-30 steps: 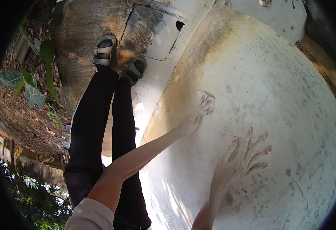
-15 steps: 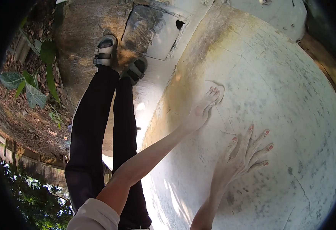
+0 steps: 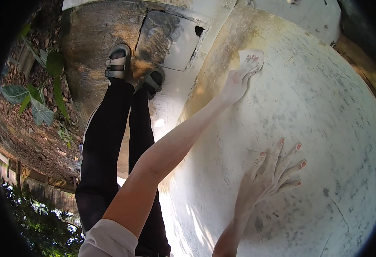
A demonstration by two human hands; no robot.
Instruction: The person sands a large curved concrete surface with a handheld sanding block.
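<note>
Head view: I look down on a big round white tabletop (image 3: pixel 325 107), stained and speckled, that fills the right half of the picture.
Ground: I see a worn concrete slab (image 3: pixel 89 51) to the left of it, with a square hatch cover (image 3: pixel 166 40) set in it.
Legs: black trousers (image 3: pixel 106 145) run down to two strapped sandals (image 3: pixel 117 62) standing on the slab.
Plants: large green leaves (image 3: pixel 38 111) lie at the left edge over dry litter.
Left arm: stretched far out across the tabletop, a pale sleeve (image 3: pixel 108 240) at the shoulder.
Right hand (image 3: pixel 269 175): flat on the tabletop, fingers spread wide, holding nothing.
Left hand (image 3: pixel 239 77): fingers pressed flat onto a small white pad (image 3: pixel 250 58), near the tabletop's far yellowed edge; not curled around it.
Pad position: under the left fingertips, well apart from the right hand.
</note>
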